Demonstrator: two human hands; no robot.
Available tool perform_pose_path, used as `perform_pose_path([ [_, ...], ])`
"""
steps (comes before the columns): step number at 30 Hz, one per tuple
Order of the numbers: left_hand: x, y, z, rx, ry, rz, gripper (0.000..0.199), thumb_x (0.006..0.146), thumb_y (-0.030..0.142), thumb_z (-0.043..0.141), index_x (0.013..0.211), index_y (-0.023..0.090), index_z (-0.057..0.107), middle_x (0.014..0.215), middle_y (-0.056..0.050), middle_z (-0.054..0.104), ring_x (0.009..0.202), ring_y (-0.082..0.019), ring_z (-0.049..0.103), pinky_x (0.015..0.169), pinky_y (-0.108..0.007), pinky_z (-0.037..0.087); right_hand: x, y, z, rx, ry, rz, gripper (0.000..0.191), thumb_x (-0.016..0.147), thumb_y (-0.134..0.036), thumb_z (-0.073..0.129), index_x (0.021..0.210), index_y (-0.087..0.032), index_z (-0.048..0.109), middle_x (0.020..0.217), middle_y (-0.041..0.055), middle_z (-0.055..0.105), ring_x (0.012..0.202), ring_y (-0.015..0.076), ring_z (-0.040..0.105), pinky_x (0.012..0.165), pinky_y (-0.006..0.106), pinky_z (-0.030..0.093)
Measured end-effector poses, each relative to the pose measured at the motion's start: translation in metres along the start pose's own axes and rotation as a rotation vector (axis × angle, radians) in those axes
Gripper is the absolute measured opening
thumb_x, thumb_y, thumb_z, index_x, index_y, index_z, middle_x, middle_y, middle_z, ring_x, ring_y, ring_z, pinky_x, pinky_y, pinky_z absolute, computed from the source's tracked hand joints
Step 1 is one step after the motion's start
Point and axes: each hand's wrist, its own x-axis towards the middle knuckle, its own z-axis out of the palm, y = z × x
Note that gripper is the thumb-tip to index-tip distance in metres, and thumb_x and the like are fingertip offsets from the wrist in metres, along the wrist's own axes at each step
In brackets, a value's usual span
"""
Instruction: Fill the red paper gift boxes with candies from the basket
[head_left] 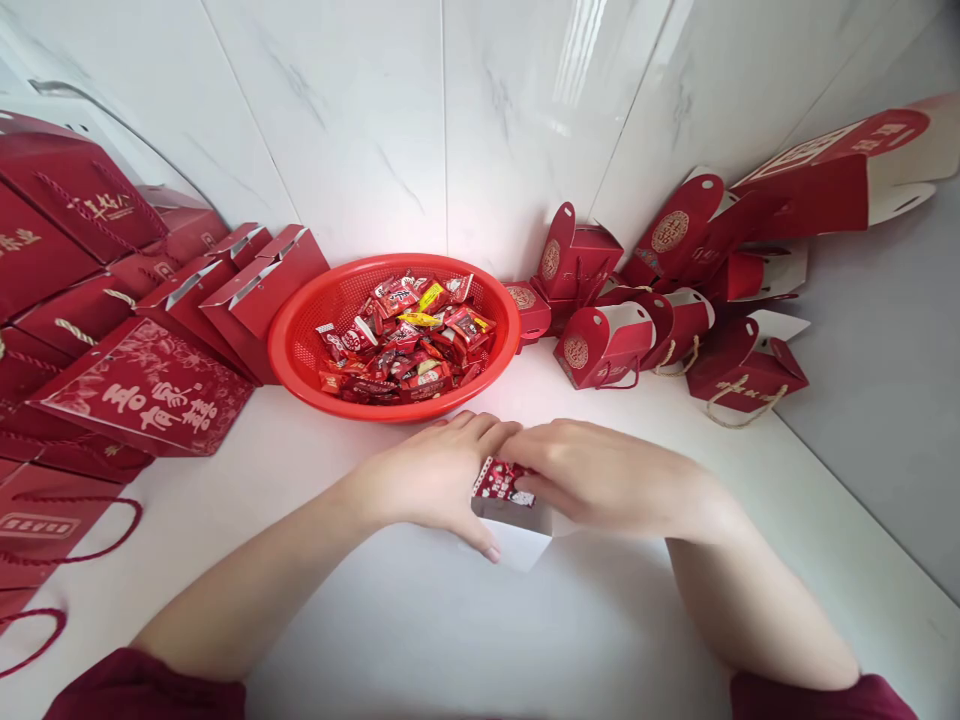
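Note:
In the head view, a small box (517,545) with a white inner flap facing me stands open on the table. My left hand (442,480) is wrapped around its left side, the thumb on the near edge and the fingers at the far side. A red candy packet (499,480) with white print lies at the box's mouth, partly inside. My right hand (592,475) comes over from the right, its fingertips closed on the packet. The box's far and right sides are hidden by my hands.
Behind my hands stands a red plastic basket (281,350) with many wrapped candies (412,340). Red gift boxes (150,390) are stacked along the left. Smaller red boxes with handles (604,345) crowd the right, against the tiled wall (360,120).

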Motion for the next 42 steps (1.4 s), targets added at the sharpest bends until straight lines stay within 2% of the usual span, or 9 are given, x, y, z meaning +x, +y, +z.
perform_pose_path([
  [3,-0.001,0.003,-0.001,0.036,-0.002,-0.006,0.108,0.055,0.058,0.085,0.145,0.03,0.031,0.139,-0.009,0.049,0.129,-0.034,0.044,0.103,-0.044,0.041,0.016,0.005,0.028,-0.124,-0.119,0.049,0.013,0.087,-0.012,0.055,0.09,-0.014,0.068,0.082,0.0086,0.07,0.069,0.0193,0.063,0.062,0.029,0.042],
  [7,-0.001,0.006,-0.001,0.035,-0.019,0.011,0.105,0.057,0.054,0.086,0.145,0.036,0.032,0.138,-0.007,0.049,0.128,-0.031,0.045,0.103,-0.042,0.041,0.033,0.007,0.048,-0.087,-0.218,0.059,0.018,0.088,-0.019,0.059,0.099,-0.012,0.07,0.095,0.0124,0.072,0.083,0.0239,0.066,0.068,0.029,0.046],
  [10,-0.001,0.007,0.0,0.051,-0.004,-0.011,0.109,0.055,0.055,0.086,0.146,0.032,0.03,0.137,-0.009,0.049,0.127,-0.032,0.045,0.103,-0.044,0.041,0.037,0.005,0.047,-0.21,-0.15,0.129,0.029,0.085,-0.013,0.058,0.112,-0.005,0.066,0.109,0.0189,0.069,0.091,0.0276,0.067,0.074,0.032,0.048],
  [12,0.0,0.007,0.001,0.06,-0.002,-0.025,0.111,0.054,0.056,0.087,0.145,0.03,0.03,0.136,-0.01,0.049,0.127,-0.033,0.045,0.103,-0.045,0.041,0.037,0.003,0.042,-0.259,-0.153,0.136,0.028,0.083,-0.007,0.056,0.109,-0.004,0.067,0.107,0.019,0.069,0.088,0.0267,0.067,0.074,0.032,0.048],
  [16,0.0,0.008,0.001,0.056,-0.016,-0.024,0.11,0.054,0.052,0.088,0.145,0.033,0.031,0.136,-0.008,0.049,0.127,-0.032,0.045,0.103,-0.045,0.041,0.036,0.003,0.041,-0.155,-0.223,0.097,0.019,0.084,-0.01,0.056,0.094,-0.011,0.073,0.098,0.0132,0.071,0.082,0.0236,0.065,0.064,0.029,0.045],
  [23,0.001,0.007,0.001,0.043,-0.017,-0.034,0.11,0.053,0.053,0.087,0.146,0.034,0.03,0.137,-0.008,0.049,0.126,-0.033,0.044,0.102,-0.046,0.042,0.039,0.013,0.047,-0.084,-0.226,-0.077,0.017,0.084,-0.019,0.062,0.09,-0.02,0.077,0.089,0.0072,0.073,0.088,0.0243,0.061,0.064,0.029,0.038],
  [29,0.0,0.006,0.001,0.041,0.0,-0.021,0.105,0.056,0.057,0.084,0.145,0.033,0.032,0.136,-0.008,0.05,0.126,-0.034,0.045,0.102,-0.045,0.041,0.04,0.014,0.046,-0.053,-0.251,-0.067,0.017,0.082,-0.018,0.064,0.091,-0.02,0.078,0.088,0.0066,0.073,0.088,0.0233,0.06,0.064,0.028,0.038],
  [38,-0.011,0.024,-0.003,0.185,0.121,-0.116,0.093,0.063,0.065,0.077,0.138,0.021,0.042,0.129,-0.013,0.056,0.122,-0.034,0.051,0.1,-0.043,0.042,0.02,0.011,0.008,0.072,-0.02,-0.065,0.026,0.093,-0.014,0.047,0.094,-0.017,0.073,0.093,0.0053,0.072,0.078,0.0162,0.062,0.068,0.027,0.044],
  [42,-0.026,0.034,-0.027,0.169,0.212,-0.143,0.046,0.083,0.056,0.063,0.119,0.026,0.059,0.113,-0.004,0.067,0.104,-0.027,0.063,0.089,-0.038,0.049,0.004,0.008,-0.01,0.108,0.165,-0.051,0.025,0.096,-0.017,0.047,0.1,-0.018,0.071,0.096,0.0036,0.073,0.08,0.0158,0.064,0.072,0.028,0.046],
])
